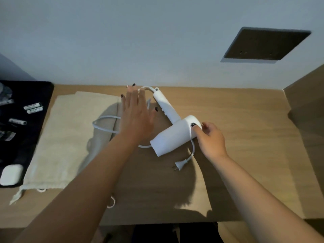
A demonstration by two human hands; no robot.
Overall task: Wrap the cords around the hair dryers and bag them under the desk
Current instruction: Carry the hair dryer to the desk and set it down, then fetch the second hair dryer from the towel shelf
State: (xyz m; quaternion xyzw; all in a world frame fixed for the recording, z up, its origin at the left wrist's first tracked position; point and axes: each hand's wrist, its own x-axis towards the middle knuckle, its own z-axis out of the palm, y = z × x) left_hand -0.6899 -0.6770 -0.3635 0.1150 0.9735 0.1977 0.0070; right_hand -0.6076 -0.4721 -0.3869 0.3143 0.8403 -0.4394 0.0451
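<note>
Dryer [172, 132] lay mid-desk with its cord [105, 124] loose and unwound, bag [70, 137] flat to its left, right hand [210, 137] gripping the barrel, left hand [136, 116] spread flat, holding nothing; wrapping and bagging remained.

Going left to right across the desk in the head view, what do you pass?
Black tray → cloth bag → left hand → hair dryer → right hand → wooden side panel.

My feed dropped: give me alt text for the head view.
A white hair dryer lies on the desk, cord loose; the right hand grips its barrel, the left hand hovers open. A beige bag lies left.
</note>
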